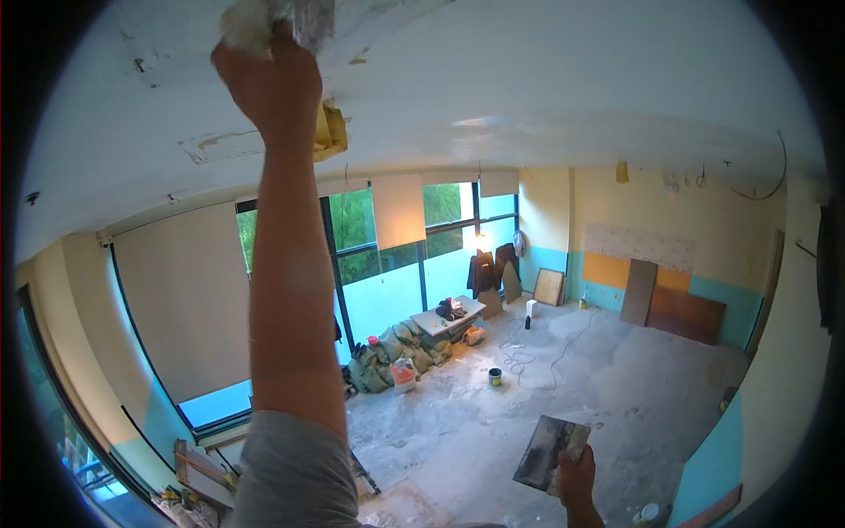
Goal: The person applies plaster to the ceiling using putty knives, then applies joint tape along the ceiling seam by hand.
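My left arm reaches straight up to the white ceiling (pixel 493 70), where my left hand (pixel 273 84) is closed around a blurred, whitish-grey flat tool (pixel 312 19) held at the ceiling surface. Its exact kind is smeared by motion and cut off by the top edge. Low on the right, my right hand (pixel 576 482) grips the edge of a rectangular, dark-grey flat trowel (pixel 541 453) with a paler strip along its right side. Beside my raised wrist, a yellow wrapping (pixel 331 132) hangs from the ceiling. Patched, rough marks (pixel 220 146) show nearby.
Far below, the dusty floor (pixel 440 431) holds a dark bucket (pixel 495 377), a loose cable (pixel 556 365) and piled green sacks (pixel 378 363) by the windows. A low table (pixel 440 320) stands there. Boards (pixel 638 290) lean at the far wall. Wires (pixel 775 189) dangle from the ceiling.
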Demonstrator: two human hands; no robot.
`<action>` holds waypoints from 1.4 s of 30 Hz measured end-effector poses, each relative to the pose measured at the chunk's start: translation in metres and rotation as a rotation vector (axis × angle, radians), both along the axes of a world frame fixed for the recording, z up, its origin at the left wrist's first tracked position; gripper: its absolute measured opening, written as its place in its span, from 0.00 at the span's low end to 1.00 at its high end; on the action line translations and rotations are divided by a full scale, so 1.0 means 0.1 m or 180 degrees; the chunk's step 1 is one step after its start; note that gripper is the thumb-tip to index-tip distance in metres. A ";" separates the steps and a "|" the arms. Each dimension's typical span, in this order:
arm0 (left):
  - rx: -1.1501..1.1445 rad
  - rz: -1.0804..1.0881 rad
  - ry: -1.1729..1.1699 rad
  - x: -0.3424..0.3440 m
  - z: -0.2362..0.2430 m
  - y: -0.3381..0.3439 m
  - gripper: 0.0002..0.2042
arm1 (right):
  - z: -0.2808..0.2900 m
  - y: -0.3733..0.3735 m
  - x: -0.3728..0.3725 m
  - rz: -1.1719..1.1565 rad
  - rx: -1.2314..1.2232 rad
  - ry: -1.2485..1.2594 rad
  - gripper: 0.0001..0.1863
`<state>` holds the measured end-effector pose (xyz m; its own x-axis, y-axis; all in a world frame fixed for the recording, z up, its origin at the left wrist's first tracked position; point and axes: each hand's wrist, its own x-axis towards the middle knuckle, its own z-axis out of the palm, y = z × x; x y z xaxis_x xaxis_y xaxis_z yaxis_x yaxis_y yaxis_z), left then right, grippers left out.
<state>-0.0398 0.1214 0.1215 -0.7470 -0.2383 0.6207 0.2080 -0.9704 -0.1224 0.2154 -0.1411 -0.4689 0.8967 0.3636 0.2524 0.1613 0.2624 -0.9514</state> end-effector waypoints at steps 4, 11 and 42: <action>-0.0361 -0.1996 0.0595 0.48 -0.22 0.24 0.23 | -0.18 -0.31 0.03 -0.0022 -0.0112 -0.0228 0.16; 0.1169 -0.4976 0.1695 1.75 0.20 0.29 0.21 | -0.05 -0.75 -0.17 -0.0716 -0.1172 -0.0185 0.21; -0.2065 -0.3357 0.2643 2.52 -1.92 0.33 0.29 | -0.81 -1.18 0.21 -0.0204 -0.0984 -0.0166 0.23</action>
<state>0.2118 0.1539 -0.0706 0.2157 0.6505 0.7282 -0.5176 -0.5562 0.6502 0.2367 -0.2590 -0.5501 0.9090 0.3736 0.1849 0.2188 -0.0502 -0.9745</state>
